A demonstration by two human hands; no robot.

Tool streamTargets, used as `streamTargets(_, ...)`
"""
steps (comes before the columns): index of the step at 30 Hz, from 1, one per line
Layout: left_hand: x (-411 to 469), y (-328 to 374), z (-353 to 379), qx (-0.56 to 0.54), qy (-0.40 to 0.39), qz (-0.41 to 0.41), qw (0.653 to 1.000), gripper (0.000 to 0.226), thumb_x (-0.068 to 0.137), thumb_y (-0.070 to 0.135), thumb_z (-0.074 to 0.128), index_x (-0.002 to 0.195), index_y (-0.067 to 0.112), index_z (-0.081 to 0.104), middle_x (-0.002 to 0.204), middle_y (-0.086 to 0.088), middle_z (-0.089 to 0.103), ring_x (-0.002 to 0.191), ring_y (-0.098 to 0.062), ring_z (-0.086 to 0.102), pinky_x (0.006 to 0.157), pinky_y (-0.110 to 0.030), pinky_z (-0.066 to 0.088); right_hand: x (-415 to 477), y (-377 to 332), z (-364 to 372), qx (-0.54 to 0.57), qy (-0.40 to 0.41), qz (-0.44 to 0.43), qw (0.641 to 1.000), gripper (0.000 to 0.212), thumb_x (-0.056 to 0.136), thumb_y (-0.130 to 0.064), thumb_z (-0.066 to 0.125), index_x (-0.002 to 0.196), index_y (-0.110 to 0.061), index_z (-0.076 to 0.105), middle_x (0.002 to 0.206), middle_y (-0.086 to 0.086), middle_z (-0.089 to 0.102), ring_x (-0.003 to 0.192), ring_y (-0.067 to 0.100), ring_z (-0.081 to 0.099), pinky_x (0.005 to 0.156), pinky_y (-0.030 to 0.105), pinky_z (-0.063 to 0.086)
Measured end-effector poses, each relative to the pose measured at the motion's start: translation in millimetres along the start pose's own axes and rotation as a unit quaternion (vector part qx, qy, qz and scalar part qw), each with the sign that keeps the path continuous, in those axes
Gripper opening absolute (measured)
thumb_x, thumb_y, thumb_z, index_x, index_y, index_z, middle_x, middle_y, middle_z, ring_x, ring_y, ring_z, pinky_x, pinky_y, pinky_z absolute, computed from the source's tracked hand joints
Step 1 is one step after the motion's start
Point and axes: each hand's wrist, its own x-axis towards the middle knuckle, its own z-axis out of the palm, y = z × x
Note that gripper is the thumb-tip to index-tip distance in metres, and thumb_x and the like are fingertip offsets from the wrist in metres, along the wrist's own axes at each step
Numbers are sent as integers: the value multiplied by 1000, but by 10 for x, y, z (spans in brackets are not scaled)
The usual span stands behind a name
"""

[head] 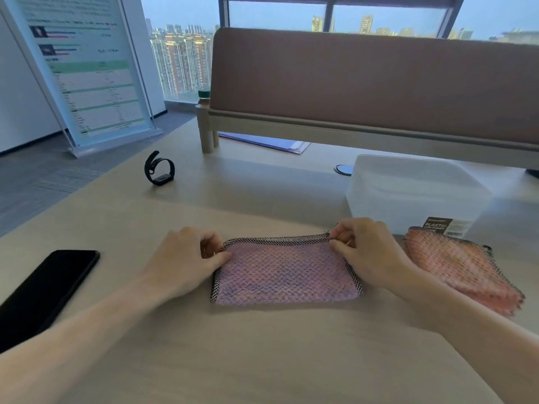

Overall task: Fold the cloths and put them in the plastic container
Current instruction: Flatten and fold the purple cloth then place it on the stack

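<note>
Far corners pinched by left hand (pixel 186 258) and right hand (pixel 367 252).
The purple cloth (pixel 285 275) runs long between them; plastic container (pixel 408 193) nearer the right.

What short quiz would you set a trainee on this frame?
1. True or false: the left hand and right hand each pinch a far corner of the purple cloth.
2. The pink cloth lies: A) on the table before the plastic container; B) inside it; C) under the purple cloth.
3. Fill in: left of the left forearm lies a black ___.
Key: 1 true; 2 A; 3 phone.
</note>
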Motion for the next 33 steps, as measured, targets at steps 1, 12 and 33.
streamTargets(1, 7, 2, -16, -2, 0, -1, 1000, 24, 79, 38, 81, 64, 25, 66, 61, 7, 66, 59, -2, 58, 55, -12, 39, 8, -3, -12, 6, 7, -3, 1000, 2, 90, -21, 74, 89, -23, 73, 77, -15, 67, 73, -1, 63, 66, 12, 46)
streamTargets(12, 90, -43, -25, 7, -6, -32, 999, 24, 76, 42, 82, 68, 26, 66, 64, 11, 65, 58, 4, 56, 53, -10, 34, 173, -19, 101, 6, -2, -2, 1000, 9, 91, -21, 73, 86, -27, 70, 77, -16, 67, 71, -3, 61, 62, 7, 40)
streamTargets(33, -103, 503, 623, 170, -99, 118, 973, 84, 86, 60, -3, 163, 26, 2, 171, 4, 2, 157, -14, -2, 126, -33, -5, -258, -474, 516, -155, -75, -135, 976, 77, 98, -64, 3, 159, -24, 27, 167, -6, 24, 155, 14, 14, 126, 33, 11)
